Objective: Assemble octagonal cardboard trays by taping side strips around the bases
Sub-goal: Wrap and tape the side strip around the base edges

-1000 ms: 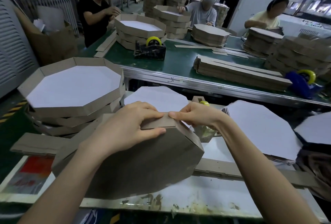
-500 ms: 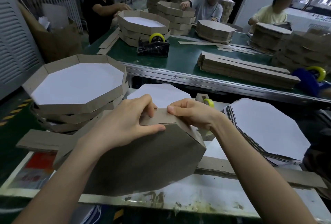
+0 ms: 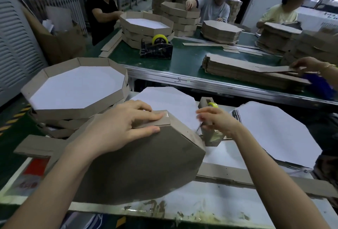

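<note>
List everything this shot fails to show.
Head view only.
- Tray inside: faces away, brown underside toward camera.
- Right hand fingertips: motion-blurred; tape grip untellable.
- Dispenser: mostly behind right hand and tray.
- Tray's left rim: under left hand and forearm.
</note>
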A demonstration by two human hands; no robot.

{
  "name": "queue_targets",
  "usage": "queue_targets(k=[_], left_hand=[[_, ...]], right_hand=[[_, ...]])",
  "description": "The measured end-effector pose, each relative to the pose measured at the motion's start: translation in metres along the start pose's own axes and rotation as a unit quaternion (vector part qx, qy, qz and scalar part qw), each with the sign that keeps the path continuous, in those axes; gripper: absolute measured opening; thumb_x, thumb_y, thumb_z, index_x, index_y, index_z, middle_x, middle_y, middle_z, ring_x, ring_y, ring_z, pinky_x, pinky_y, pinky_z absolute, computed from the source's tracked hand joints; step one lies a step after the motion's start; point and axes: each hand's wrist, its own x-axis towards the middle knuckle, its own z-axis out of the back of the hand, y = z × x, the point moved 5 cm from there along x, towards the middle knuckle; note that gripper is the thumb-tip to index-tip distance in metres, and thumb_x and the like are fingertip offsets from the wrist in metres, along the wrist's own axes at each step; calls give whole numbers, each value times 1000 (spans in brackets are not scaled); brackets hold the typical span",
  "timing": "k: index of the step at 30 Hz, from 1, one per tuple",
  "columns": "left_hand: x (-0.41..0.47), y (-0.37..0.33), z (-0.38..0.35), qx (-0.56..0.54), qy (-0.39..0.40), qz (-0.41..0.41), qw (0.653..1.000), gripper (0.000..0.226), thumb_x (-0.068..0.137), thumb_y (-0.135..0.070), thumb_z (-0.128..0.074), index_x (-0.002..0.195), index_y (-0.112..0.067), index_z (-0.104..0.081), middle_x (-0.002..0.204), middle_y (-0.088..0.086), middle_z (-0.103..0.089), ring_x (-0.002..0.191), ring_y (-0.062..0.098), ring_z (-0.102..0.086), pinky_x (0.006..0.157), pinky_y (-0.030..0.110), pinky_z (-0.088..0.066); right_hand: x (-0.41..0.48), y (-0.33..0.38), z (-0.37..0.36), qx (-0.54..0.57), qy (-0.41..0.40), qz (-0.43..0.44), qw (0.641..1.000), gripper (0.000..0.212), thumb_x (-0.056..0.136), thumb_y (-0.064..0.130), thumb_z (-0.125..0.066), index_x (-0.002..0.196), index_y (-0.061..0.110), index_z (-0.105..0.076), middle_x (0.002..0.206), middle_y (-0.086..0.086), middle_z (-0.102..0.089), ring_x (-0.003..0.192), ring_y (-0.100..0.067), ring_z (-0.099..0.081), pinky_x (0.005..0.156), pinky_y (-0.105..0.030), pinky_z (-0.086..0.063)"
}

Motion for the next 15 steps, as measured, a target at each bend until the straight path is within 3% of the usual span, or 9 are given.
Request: queue_targets(k=[2,3,6,9,12,14,15], left_hand=[[3,-2,0,-14,-18,0,1000,50,72,-73,-45,114,-53,-63,113,-31,-55,109,-4,-51,88,19,-42],[5,-4,-1,-12,-18,2,1000,53,70,-74,-46,114,-51,-65,113,-31,-57,109,-6,-50,87,15,-41],[12,-9,-5,6,-14,0,1000,58,67,-78,-42,114,-52,-65,107,-37,-52,105,-22,-41,76,3,-36],[18,-9,-5,3,-21,-2,1000,57,67,-77,-43,112,-51,-66,100,-43,-48,105,-27,-37,79,-2,-31],[21,-5,-3,8,-24,9,1000,53,69,-77,-47,111,-51,-66,103,-42,-51,107,-17,-44,80,5,-38],[23,-1,-4,6,-24,16,1000,49,72,-80,-48,110,-54,-65,109,-39,-54,107,-14,-47,82,14,-42],[24,1,-4,6,-26,17,1000,48,73,-82,-47,110,-56,-63,111,-40,-54,108,-15,-47,80,15,-43]], right_hand=[[13,-29,35,-40,-197,-64,977,22,98,10,-55,112,0,-68,89,-12,-59,69,-18,-55,56,-26,-50],[19,-44,47,-84,-239,-103,962,26,98,11,-53,113,-5,-66,89,-15,-58,72,-22,-56,60,-29,-50],[32,-75,61,-156,-232,-190,941,30,100,17,-50,114,-8,-58,97,-20,-59,91,-35,-63,84,-48,-56],[40,-87,61,-150,-211,-240,935,20,98,15,-55,107,-2,-51,84,-17,-57,67,-30,-60,56,-46,-59],[55,-99,62,-155,-198,-259,933,18,95,8,-58,105,-6,-51,93,-25,-60,84,-41,-66,70,-56,-59],[62,-106,66,-166,-189,-257,933,26,97,5,-52,119,-8,-53,108,-27,-62,89,-39,-65,77,-49,-60],[67,-110,67,-150,-178,-251,940,33,97,1,-49,130,-6,-50,121,-27,-59,85,-36,-62,69,-39,-62]])
